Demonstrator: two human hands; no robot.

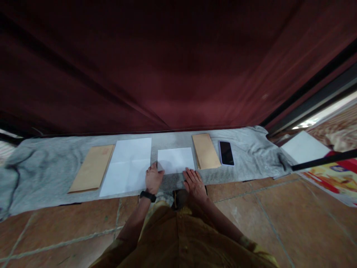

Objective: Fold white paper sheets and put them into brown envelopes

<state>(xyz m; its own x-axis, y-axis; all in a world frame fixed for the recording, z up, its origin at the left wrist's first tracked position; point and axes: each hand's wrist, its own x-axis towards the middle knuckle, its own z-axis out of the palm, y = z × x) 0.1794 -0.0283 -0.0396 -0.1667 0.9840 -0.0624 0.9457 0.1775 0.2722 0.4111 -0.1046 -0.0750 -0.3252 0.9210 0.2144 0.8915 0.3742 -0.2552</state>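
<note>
A small white sheet of paper (175, 159), perhaps folded, lies flat on a grey cloth (170, 138) in front of me. My left hand (154, 180), with a black watch at the wrist, rests at its lower left corner, thumb out towards the sheet and fingers apart. Flat beside the lower right corner, fingertips at its edge, is my right hand (195, 185). To the left lies a larger white sheet (126, 167) with a crease across it; its right edge is next to my left hand.
Brown envelopes lie in two piles, a left pile (92, 169) and a right pile (205, 150). A phone (227, 153) sits right of these. A dark red curtain (178, 85) hangs behind the cloth. At far right are a white sheet (306, 147) and a colourful printed box (334, 178).
</note>
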